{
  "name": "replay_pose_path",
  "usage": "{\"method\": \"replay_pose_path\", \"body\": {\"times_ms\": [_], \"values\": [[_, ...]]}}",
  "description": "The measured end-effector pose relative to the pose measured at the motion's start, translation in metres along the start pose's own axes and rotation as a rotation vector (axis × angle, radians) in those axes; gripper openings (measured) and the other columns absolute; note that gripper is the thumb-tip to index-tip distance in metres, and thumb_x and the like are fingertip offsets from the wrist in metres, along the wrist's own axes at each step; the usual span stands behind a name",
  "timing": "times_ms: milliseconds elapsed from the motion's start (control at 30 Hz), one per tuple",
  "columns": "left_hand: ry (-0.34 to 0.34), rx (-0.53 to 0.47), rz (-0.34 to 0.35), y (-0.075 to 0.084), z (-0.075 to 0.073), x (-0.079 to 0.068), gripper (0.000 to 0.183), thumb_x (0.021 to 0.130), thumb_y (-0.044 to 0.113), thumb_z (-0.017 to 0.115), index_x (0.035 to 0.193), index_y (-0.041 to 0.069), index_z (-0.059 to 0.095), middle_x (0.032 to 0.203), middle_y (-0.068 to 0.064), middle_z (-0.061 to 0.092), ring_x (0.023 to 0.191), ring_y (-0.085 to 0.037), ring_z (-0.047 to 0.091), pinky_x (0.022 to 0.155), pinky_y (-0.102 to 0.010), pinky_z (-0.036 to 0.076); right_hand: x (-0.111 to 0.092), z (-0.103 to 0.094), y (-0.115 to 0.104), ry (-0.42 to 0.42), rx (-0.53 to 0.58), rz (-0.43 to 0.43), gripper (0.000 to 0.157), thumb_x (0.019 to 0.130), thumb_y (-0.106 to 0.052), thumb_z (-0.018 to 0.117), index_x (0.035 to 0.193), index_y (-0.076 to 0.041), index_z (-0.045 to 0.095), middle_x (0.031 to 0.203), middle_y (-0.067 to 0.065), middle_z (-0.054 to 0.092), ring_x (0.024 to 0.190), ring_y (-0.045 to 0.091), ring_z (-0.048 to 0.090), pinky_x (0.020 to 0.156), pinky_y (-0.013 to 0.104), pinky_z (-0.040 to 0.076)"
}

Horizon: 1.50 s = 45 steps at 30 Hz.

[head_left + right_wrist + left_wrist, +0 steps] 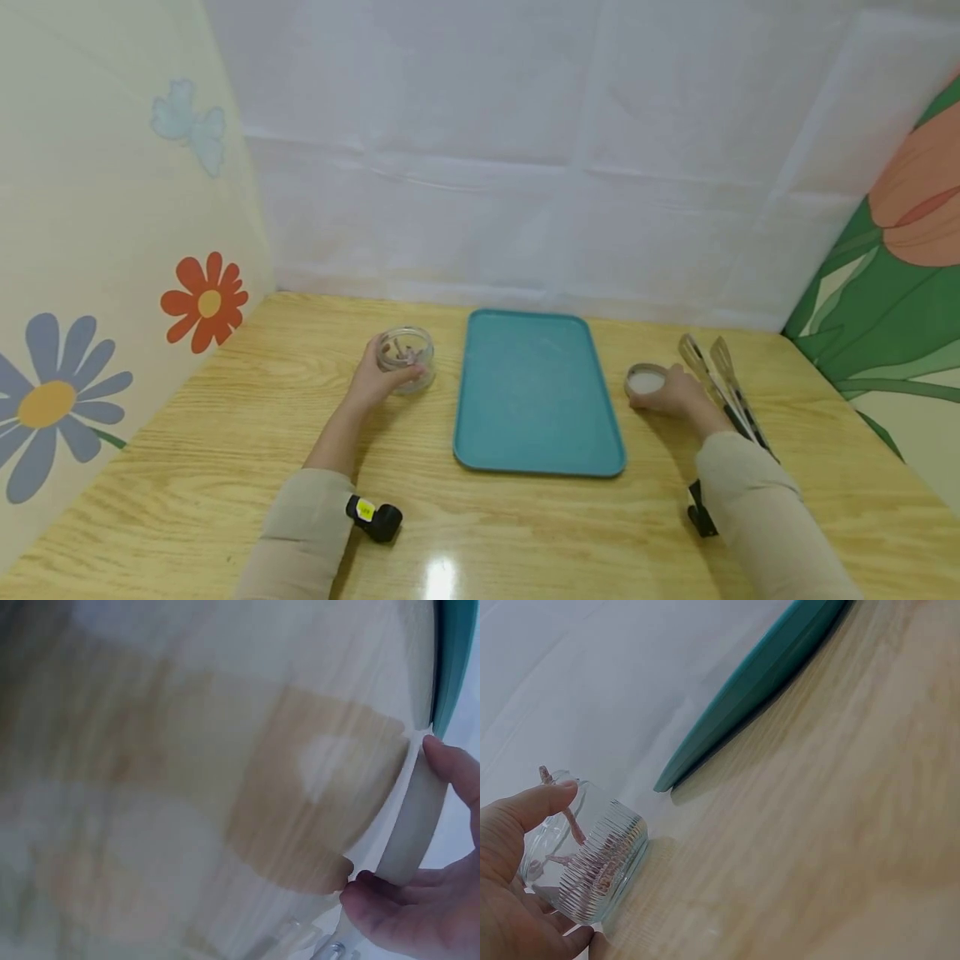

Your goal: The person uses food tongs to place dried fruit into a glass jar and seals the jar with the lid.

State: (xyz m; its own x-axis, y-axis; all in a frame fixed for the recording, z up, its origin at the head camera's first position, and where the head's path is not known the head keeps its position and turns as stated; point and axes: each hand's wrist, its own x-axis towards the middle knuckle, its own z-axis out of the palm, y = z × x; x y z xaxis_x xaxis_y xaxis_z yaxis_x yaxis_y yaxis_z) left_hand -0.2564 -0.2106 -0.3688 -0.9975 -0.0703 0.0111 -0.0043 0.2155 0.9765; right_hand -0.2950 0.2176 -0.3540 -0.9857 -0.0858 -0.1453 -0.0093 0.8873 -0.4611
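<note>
My left hand (377, 377) grips a clear glass jar (406, 379) from its left side, thumb across the front. Through the ribbed glass (604, 862) show several small pinkish, twig-like pieces (574, 825), one poking up at the mouth. The jar's base is right at the wooden table, left of the teal tray. On the tray's other side, my right hand (677, 392) pinches a round, pale lid (647, 381) by its edge, with the white inner face up. In the right wrist view the lid's rim (416, 817) sits between thumb and fingers, close over the table.
A teal rectangular tray (536, 392) lies mid-table between the hands. Metal tongs with dark grips (722, 375) lie just right of my right hand, partly behind the forearm. White cloth (525, 208) hangs behind the table, and flower-printed panels (112, 250) flank it.
</note>
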Motion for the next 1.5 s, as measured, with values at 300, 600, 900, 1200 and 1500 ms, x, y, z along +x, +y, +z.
{"method": "replay_pose_path", "body": {"times_ms": [300, 600, 900, 1200, 1500], "values": [[0.024, 0.016, 0.006, 0.002, 0.001, 0.000, 0.093, 0.073, 0.023, 0.071, 0.139, 0.012, 0.007, 0.139, -0.015, 0.014, 0.124, -0.034, 0.015, 0.097, -0.044, 0.022, -0.004, -0.001, 0.005, 0.056, 0.141, -0.006, 0.076, 0.071, -0.030, 0.068, 0.110, 0.024, 0.029, 0.098, 0.034, 0.040, 0.084, 0.038, 0.044, 0.072, 0.047, 0.040], [0.069, -0.025, -0.021, -0.004, 0.001, -0.002, 0.092, 0.070, 0.021, 0.073, 0.139, 0.013, 0.013, 0.138, -0.014, 0.020, 0.122, -0.033, 0.022, 0.096, -0.041, 0.025, -0.003, 0.002, -0.001, 0.113, 0.149, -0.077, 0.066, 0.068, -0.027, 0.072, 0.101, 0.020, 0.040, 0.087, 0.027, 0.048, 0.075, 0.033, 0.049, 0.064, 0.042, 0.043], [0.080, -0.008, -0.011, 0.002, 0.008, 0.002, 0.088, 0.068, 0.019, 0.074, 0.137, 0.013, 0.021, 0.136, -0.013, 0.025, 0.121, -0.031, 0.024, 0.094, -0.040, 0.029, -0.006, -0.006, -0.009, 0.069, 0.257, -0.058, 0.077, 0.073, -0.030, 0.068, 0.117, 0.018, 0.027, 0.104, 0.031, 0.039, 0.091, 0.041, 0.043, 0.072, 0.048, 0.041], [0.067, -0.025, 0.080, 0.020, 0.021, 0.008, 0.079, 0.070, 0.017, 0.073, 0.133, 0.009, 0.028, 0.131, -0.016, 0.030, 0.117, -0.032, 0.030, 0.092, -0.040, 0.031, -0.001, -0.007, -0.021, 0.156, 0.240, -0.119, 0.070, 0.068, -0.023, 0.071, 0.110, 0.019, 0.034, 0.098, 0.031, 0.044, 0.086, 0.039, 0.045, 0.071, 0.046, 0.041], [0.030, -0.048, 0.089, 0.037, 0.045, 0.014, 0.071, 0.067, 0.013, 0.074, 0.127, 0.010, 0.037, 0.126, -0.014, 0.035, 0.109, -0.029, 0.038, 0.086, -0.040, 0.036, 0.003, -0.009, -0.045, 0.167, 0.266, -0.170, 0.067, 0.067, -0.022, 0.072, 0.108, 0.017, 0.036, 0.096, 0.028, 0.045, 0.085, 0.037, 0.046, 0.072, 0.045, 0.041]]}}
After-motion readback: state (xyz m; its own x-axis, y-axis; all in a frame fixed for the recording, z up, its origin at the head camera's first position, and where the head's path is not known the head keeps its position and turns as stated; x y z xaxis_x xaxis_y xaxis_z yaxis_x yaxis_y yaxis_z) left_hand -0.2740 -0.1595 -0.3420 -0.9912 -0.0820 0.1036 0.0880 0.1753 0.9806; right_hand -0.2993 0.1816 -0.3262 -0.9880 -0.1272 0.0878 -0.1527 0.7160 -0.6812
